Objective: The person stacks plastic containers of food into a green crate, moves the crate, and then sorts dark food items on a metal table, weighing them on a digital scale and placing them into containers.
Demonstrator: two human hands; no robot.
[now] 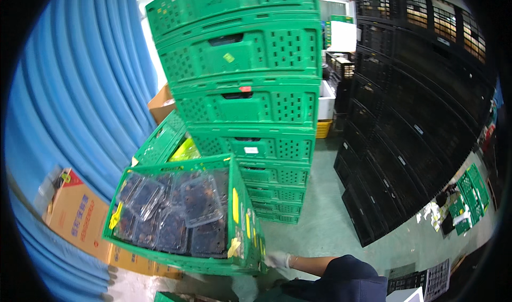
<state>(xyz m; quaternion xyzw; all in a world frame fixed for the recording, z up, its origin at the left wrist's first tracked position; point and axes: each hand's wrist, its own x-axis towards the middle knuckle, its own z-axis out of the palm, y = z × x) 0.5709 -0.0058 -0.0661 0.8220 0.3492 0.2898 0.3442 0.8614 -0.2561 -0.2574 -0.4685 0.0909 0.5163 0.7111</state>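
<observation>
- Crate [248, 251], green and open-topped, is seen low and left of centre, in front of the person, its right wall marked with yellow strips.
- Its right wall is met near the lower corner by the right hand [277, 260], pale as if gloved; the fingers are blurred, and whether the wall is gripped cannot be told.
- The left hand cannot be made out, so its state cannot be told either.
- The right forearm is covered toward the elbow by a dark sleeve [346, 278].
- The crate is filled with clear tubs [205, 198] of dark contents, two of them laid askew on top of the others.
- A brown carton [80, 216] is placed just left of the crate, beside a blue curtain [80, 78].
- Behind the crate, a yellow-green bag [185, 150] is partly hidden in a tilted green box [160, 137].
- Beyond, a tall stack [277, 57] is formed by green crates.
- To its right, across the green floor [320, 195], black crates [416, 126] are piled high.
- Farther back, a white bin [326, 103] is set above a yellow one [324, 129].
</observation>
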